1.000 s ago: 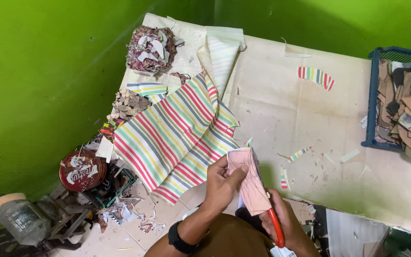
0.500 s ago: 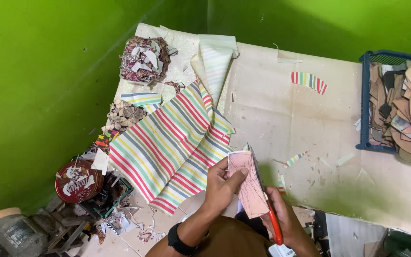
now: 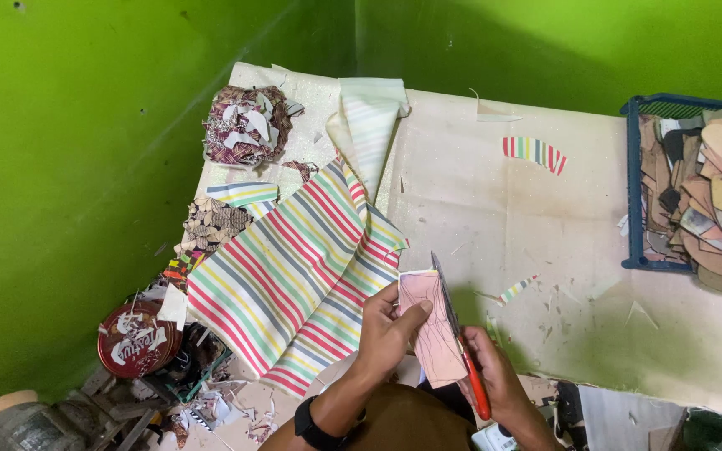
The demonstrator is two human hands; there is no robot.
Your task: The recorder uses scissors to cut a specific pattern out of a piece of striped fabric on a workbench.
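Note:
My left hand pinches a pinkish sheet piece with pen outlines on it, held upright above the near edge of the table. My right hand grips red-handled scissors; their blades run up along the piece's right edge. A black band sits on my left wrist. To the left of my hands lies a large sheet of multicoloured striped material, partly folded over near the back.
A blue crate full of shoe-sole-shaped cutouts stands at the right. A small striped cutout lies at the back. Piles of patterned scraps sit at the back left. A red round tin and clutter lie below the table's left edge. Green walls surround the corner.
The view has shifted slightly. The scissors' blades have moved further up along the pink piece, whose top now sits lower against the blade tip. My hands stay in the same place.

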